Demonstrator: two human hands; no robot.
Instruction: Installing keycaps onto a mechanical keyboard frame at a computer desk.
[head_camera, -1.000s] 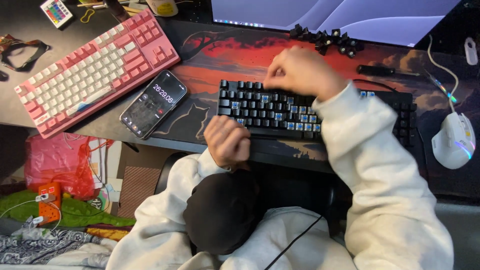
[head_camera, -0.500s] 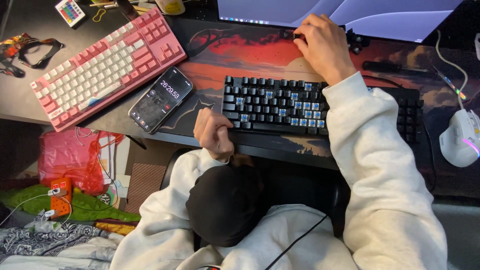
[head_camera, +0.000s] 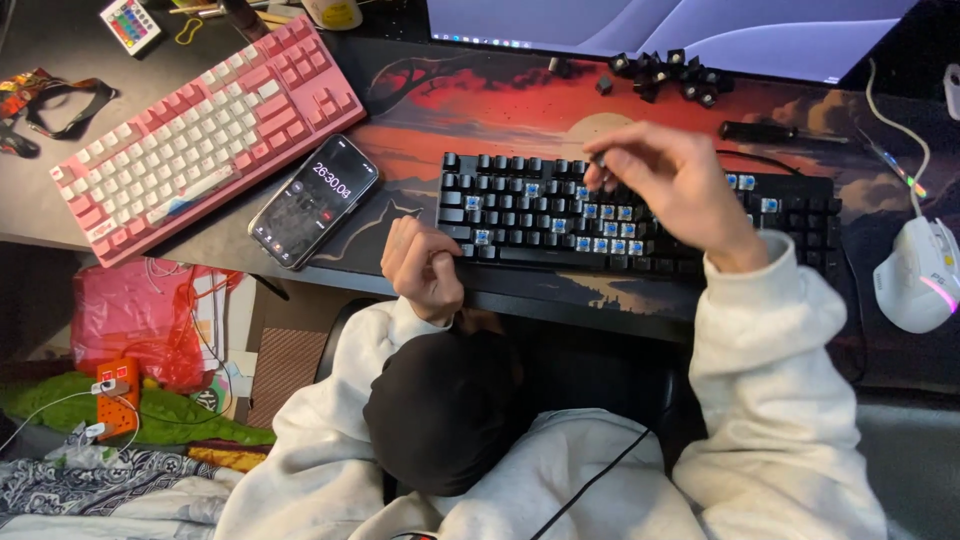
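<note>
Black keyboard (head_camera: 520, 205): phone (head_camera: 314, 201) left, mouse (head_camera: 916, 272) right.

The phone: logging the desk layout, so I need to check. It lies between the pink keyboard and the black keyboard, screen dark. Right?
Not quite. The phone does lie between the pink keyboard and the black keyboard, but its screen is lit, as the head view shows.

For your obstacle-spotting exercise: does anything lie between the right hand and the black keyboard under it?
Nothing visible does. The right hand hangs right above the black keyboard; the loose keycaps lie farther back, near the monitor.
</note>
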